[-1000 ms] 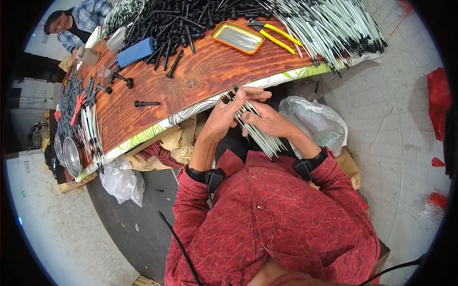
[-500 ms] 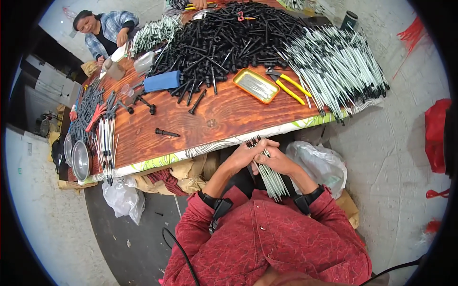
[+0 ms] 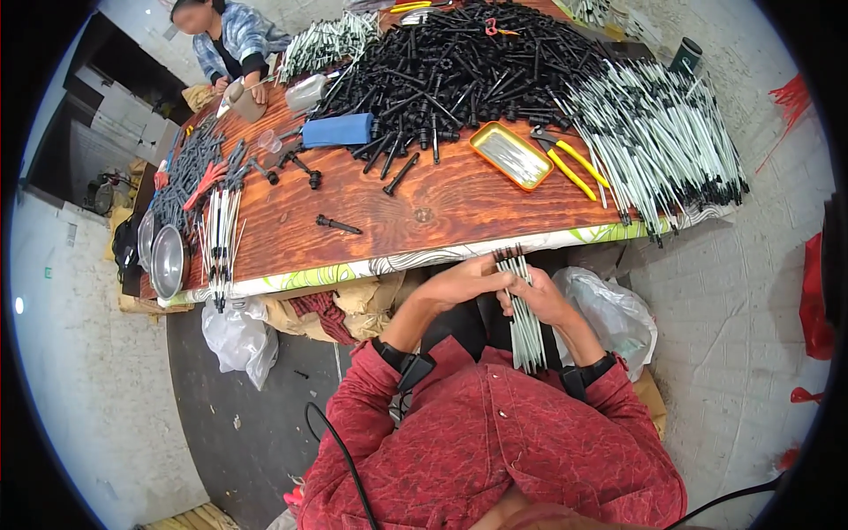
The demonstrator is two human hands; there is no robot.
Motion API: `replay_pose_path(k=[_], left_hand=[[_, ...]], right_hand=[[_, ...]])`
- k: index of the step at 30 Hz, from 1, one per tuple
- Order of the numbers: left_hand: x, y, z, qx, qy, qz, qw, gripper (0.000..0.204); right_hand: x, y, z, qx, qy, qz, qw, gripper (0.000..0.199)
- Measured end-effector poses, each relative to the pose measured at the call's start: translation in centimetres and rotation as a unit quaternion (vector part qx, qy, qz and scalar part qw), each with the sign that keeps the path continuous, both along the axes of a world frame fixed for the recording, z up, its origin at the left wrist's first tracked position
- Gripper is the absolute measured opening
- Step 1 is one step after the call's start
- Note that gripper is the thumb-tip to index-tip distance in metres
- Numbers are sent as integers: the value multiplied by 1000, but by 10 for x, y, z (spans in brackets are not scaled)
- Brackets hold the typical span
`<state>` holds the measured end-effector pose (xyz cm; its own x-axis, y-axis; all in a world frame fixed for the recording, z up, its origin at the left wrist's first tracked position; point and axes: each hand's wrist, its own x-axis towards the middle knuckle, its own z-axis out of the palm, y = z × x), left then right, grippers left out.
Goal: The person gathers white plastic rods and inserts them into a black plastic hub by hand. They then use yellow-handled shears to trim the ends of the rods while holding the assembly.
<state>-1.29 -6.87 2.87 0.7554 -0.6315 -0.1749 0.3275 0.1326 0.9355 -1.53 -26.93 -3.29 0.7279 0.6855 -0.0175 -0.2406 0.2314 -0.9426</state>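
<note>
A bundle of thin white rods with black upper ends [image 3: 527, 334] stands nearly upright in front of my body, just off the table's near edge. Around its upper part, my right hand [image 3: 546, 300] is closed with the fingers wrapped on the rods. My left hand [image 3: 466, 283] closes on the bundle from the other side, near the black tips, its thumb lying across toward the rods. Some of the left fingers are hidden behind the bundle. The wooden table [image 3: 397, 216] lies just beyond both hands.
A heap of black plastic parts [image 3: 433, 75] fills the table's far middle, beside a pile of white rods [image 3: 658, 132]. Nearer lie yellow-handled pliers [image 3: 574, 166], a yellow-rimmed tray of thin pins [image 3: 511, 156] and a blue block [image 3: 337, 131]. A co-worker [image 3: 238, 40] sits far left.
The rods have turned more upright between my hands. My left fingers have drawn back from over the bundle toward its left side. The co-worker now reaches to a beige bottle; the view has shifted.
</note>
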Motion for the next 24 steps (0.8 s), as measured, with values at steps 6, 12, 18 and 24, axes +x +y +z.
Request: replay_pose_path(k=[6, 12, 18, 24], left_hand=[[27, 80, 34, 213, -113, 258, 936, 30], [77, 123, -3, 535, -479, 354, 599, 19], [48, 82, 13, 100, -103, 332, 932, 21], [-18, 17, 1, -172, 103, 184, 962, 26]], right_hand=[[-9, -14, 7, 19, 47, -17, 999, 39], [-7, -3, 18, -6, 18, 8, 1000, 39], [3, -11, 32, 0, 21, -16, 1000, 40], [-3, -12, 41, 32, 29, 30, 999, 41]])
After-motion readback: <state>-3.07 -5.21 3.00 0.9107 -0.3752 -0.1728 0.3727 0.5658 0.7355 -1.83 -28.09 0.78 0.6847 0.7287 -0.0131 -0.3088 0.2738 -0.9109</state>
